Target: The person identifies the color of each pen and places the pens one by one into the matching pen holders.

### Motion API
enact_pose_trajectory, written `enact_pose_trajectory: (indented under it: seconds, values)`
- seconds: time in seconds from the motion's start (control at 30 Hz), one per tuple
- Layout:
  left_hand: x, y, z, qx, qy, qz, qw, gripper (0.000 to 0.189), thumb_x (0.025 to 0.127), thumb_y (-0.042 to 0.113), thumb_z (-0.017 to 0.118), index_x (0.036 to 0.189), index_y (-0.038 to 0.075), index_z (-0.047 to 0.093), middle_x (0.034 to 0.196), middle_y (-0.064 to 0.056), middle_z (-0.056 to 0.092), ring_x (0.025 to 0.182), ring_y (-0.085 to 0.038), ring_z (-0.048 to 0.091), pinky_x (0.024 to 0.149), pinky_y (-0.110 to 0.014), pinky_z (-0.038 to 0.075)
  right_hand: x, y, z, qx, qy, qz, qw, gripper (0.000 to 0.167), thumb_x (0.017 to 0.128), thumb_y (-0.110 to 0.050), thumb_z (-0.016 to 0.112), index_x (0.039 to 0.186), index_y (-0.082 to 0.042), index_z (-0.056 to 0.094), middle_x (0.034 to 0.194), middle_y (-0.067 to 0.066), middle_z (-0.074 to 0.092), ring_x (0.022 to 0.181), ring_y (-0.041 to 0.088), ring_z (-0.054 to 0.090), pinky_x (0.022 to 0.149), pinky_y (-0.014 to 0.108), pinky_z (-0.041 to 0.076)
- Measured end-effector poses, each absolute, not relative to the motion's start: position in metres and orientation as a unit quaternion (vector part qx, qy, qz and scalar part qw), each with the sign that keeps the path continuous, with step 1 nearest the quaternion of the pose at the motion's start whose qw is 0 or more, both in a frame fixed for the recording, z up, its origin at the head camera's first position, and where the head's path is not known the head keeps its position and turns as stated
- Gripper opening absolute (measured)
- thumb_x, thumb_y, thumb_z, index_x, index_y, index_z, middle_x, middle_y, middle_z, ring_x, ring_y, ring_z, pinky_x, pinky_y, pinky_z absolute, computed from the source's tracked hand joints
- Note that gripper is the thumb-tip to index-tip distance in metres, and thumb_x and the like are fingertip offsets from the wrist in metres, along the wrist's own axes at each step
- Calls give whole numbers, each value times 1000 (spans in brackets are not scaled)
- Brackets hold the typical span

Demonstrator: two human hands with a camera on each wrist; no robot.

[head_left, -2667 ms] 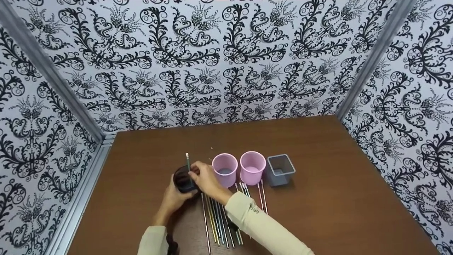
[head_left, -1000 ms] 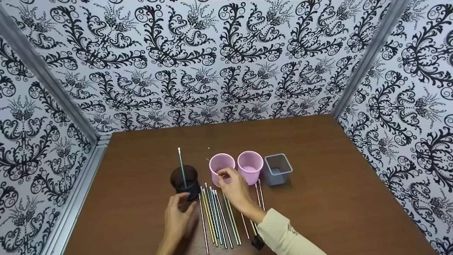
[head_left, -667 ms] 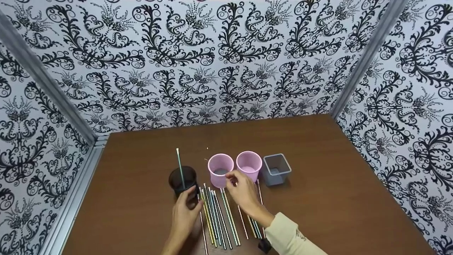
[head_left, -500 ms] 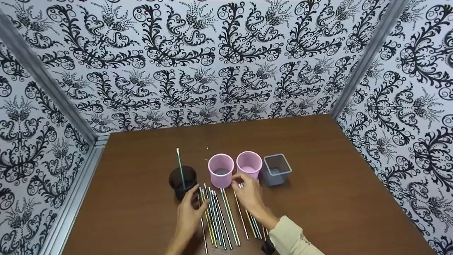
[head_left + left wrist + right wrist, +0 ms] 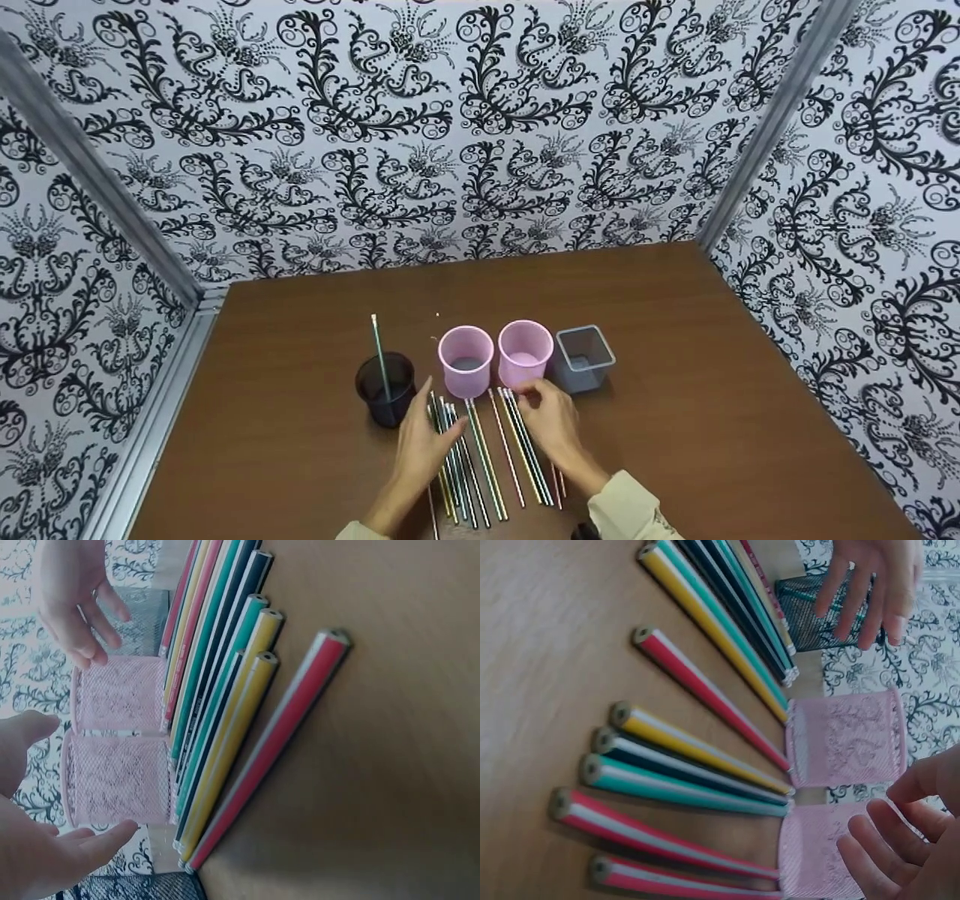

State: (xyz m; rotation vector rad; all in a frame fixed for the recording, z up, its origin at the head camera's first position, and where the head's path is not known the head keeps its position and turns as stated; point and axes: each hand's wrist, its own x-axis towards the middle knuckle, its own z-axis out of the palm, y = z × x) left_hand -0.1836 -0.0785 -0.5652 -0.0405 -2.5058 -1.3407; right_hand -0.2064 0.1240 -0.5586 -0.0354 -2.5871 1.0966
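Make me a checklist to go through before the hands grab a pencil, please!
1. Right hand is free: ok, it holds nothing.
2. Left hand is free: ok, it holds nothing either.
3. Black cup stands upright: ok, with one teal pencil leaning inside it.
4. Both pink cups stand upright: ok, side by side.
5. Pencils on the table all lie apart: not ok, several pencils are bunched close together.
6. Nothing tiny sits at the bottom of the grey square holder: cannot tell, it's too blurry.
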Motion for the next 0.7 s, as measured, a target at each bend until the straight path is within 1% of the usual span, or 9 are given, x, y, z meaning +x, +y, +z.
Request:
enact_pose_trajectory:
  seconds: [0.1,0.17,0.33,0.43,0.6,0.7]
  values:
    - [-191,-72,-565,-13,-875,-462,147,87,73,20,87,143,-7,44,138,-31,55,128,-47,54,107,-56,44,-206,127,-564,-17,-909,386,159,13,79,-5,74,86,-15,72,88,1,74,78,24,68,63,40,50]
    - [-197,-68,-566,-11,-875,-465,139,91,73,21,88,145,-8,41,140,-32,53,129,-47,53,107,-56,44,-205,130,-568,-23,-912,380,153,13,79,-6,74,86,-16,73,93,3,75,79,25,69,62,40,50]
    - [-209,-65,-568,-3,-865,-489,115,98,74,21,87,149,-10,31,148,-34,44,136,-47,46,112,-56,40,-203,135,-574,-39,-918,369,140,13,79,-6,73,87,-16,74,97,5,76,79,25,70,61,40,49]
    - [-215,-65,-569,-2,-854,-508,111,101,74,19,87,149,-11,28,149,-36,41,138,-48,44,113,-56,38,-204,138,-577,-46,-921,362,138,14,78,-6,74,88,-16,74,91,2,73,78,23,68,60,39,48]
    - [-223,-66,-573,-16,-842,-530,99,108,72,19,88,152,-11,21,153,-36,35,140,-47,41,113,-56,38,-205,143,-582,-64,-927,346,126,18,79,-9,74,96,-14,74,92,3,69,82,25,68,61,43,51]
    - [-229,-67,-577,-34,-838,-537,97,114,71,20,89,154,-11,16,156,-35,30,144,-46,36,118,-55,32,-205,145,-583,-73,-927,348,116,22,80,-9,74,101,-12,73,95,6,69,85,28,69,64,45,52]
